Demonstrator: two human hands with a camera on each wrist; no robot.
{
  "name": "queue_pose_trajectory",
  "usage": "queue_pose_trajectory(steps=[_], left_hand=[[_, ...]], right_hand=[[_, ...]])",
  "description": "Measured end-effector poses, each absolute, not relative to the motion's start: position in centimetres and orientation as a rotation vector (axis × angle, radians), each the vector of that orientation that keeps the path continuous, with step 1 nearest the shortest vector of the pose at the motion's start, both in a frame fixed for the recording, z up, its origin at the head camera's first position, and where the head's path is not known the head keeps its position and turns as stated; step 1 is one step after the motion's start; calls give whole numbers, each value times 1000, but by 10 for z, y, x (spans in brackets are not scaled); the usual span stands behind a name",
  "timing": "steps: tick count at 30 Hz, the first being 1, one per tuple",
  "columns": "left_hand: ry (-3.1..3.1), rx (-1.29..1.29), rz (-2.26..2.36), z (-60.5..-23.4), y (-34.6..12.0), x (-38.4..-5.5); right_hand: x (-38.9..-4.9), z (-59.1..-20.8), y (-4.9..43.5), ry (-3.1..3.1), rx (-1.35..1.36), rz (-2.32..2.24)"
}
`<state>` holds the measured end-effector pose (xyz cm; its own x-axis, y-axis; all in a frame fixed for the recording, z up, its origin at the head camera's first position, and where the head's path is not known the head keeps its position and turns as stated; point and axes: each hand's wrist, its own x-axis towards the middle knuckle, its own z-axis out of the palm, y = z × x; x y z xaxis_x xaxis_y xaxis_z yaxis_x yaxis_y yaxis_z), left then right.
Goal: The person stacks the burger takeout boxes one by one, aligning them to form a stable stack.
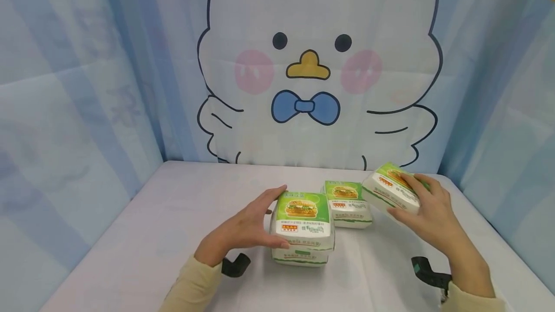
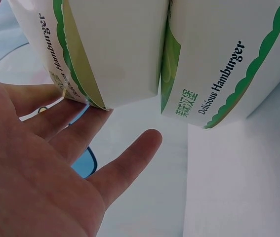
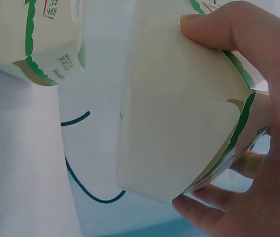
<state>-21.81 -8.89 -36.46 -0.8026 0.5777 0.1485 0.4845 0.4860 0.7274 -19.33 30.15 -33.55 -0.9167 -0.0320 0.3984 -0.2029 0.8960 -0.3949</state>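
Note:
Two hamburger boxes, white with green lids and a burger picture, are stacked near the middle of the table. My left hand (image 1: pixel 244 227) holds the upper box (image 1: pixel 302 211) from its left side, thumb along the front and a finger at the back top corner. Beneath it sits the lower box (image 1: pixel 299 257). In the left wrist view one finger sticks out free below the upper box (image 2: pixel 115 49). Over on the right, my right hand (image 1: pixel 438 218) grips a tilted hamburger box (image 1: pixel 390 191) above the table, thumb in front, fingers over the lid.
Another hamburger box (image 1: pixel 349 206) stands on the white table (image 1: pixel 208 191) just behind and right of the stack, close to the raised one. A curtain (image 1: pixel 312 143) with a cartoon bird rises at the table's back edge. Blue curtains (image 1: pixel 65 110) flank both sides.

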Motion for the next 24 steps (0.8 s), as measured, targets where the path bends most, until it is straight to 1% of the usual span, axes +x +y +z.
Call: queue_pose_trajectory(steps=[24], left_hand=[[2621, 932, 1213, -366, -88, -217]], right_hand=[[-187, -327, 285, -2619, 292, 722]])
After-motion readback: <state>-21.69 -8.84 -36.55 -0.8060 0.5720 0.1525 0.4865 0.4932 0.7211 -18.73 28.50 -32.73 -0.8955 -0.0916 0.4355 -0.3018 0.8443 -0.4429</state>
